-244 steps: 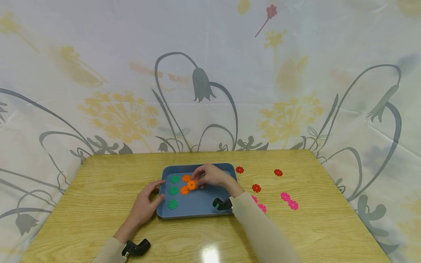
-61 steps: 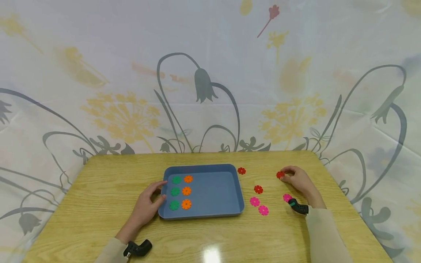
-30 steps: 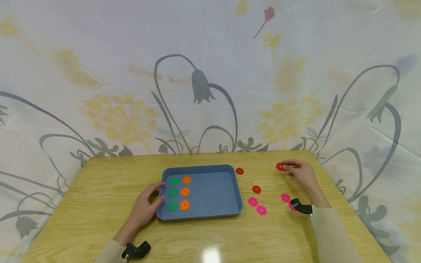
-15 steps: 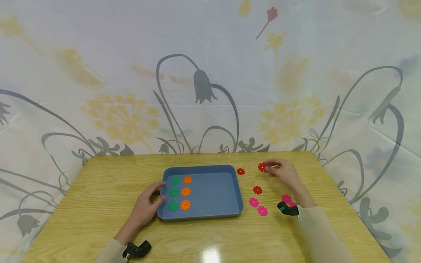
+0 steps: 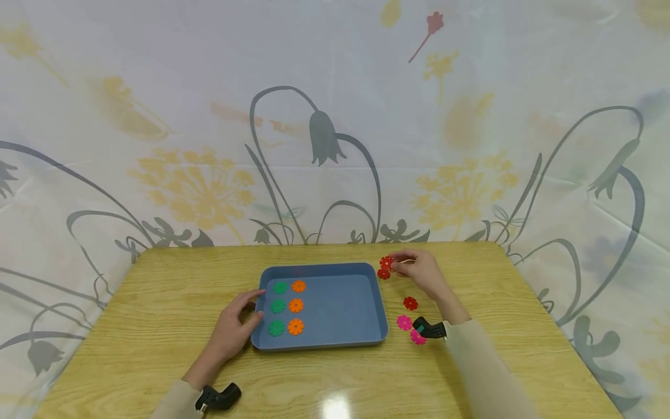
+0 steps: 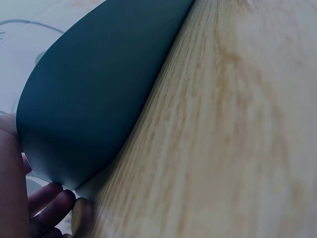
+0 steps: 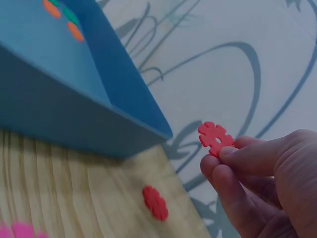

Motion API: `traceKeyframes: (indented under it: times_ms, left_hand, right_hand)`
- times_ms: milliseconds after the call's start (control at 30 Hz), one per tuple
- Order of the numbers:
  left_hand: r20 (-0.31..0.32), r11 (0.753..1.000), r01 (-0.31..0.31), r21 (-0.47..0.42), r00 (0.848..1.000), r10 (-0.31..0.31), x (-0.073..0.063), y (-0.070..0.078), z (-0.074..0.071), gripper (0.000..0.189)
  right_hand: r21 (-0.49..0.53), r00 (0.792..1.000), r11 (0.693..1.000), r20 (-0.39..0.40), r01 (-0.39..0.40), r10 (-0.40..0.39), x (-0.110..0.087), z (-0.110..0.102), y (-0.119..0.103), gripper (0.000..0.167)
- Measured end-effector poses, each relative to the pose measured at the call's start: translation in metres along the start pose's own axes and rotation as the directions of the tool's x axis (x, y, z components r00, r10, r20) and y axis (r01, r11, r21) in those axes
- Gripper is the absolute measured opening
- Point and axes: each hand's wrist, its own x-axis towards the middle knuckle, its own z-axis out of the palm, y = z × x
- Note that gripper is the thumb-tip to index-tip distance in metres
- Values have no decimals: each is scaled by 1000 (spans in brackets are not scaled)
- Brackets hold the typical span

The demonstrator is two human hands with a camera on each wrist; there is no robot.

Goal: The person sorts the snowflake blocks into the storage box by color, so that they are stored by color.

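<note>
My right hand (image 5: 421, 272) pinches a red notched plastic disc (image 7: 215, 137) between thumb and fingers, held up above the table by the tray's far right corner. In the head view it overlaps a second red disc (image 5: 384, 274) lying on the wood. My left hand (image 5: 235, 323) holds the left side of the blue tray (image 5: 319, 347), with index finger and thumb over the rim; in the left wrist view other fingers (image 6: 55, 208) curl at its outer wall. Inside the tray stand a column of green discs (image 5: 278, 306) and a column of orange discs (image 5: 296, 305).
Another red disc (image 5: 410, 303) lies right of the tray, with pink discs (image 5: 405, 323) nearer, one partly behind the right wrist camera (image 5: 429, 329). The right forearm covers the spot where more pink discs lay. A patterned cloth (image 5: 335, 174) hangs behind the wooden table (image 5: 157, 302).
Orange discs now form a column beside the green ones. My right hand has picked up a red disc from the far right and carried it left toward the tray. The left hand stays.
</note>
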Motion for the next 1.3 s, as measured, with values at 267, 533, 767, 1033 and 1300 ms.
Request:
traceKeyframes:
  times_ms: [267,533,767,1033,1300]
  left_hand:
    - [-3,1000,-1,8,1000,1,0,-2,1,43]
    - [-13,1000,-6,8,1000,6,-1,-1,1,42]
    - [-2,1000,14,-1,1000,-14,-1,1,0,43]
    - [8,1000,22,10,1000,-22,-1,-2,1,42]
    - [7,1000,19,2,1000,-19,-1,-2,1,43]
  right_hand:
    - [6,1000,1000,22,-4,4,14,30,-15,23]
    - [32,998,999,61,-4,2,26,55,-23,24]
    - [28,994,1000,113,9,-12,35,73,-25,21]
    - [-34,986,997,158,67,-61,39,87,-27,18]
    - [-51,976,994,200,93,-81,41,104,-31,17]
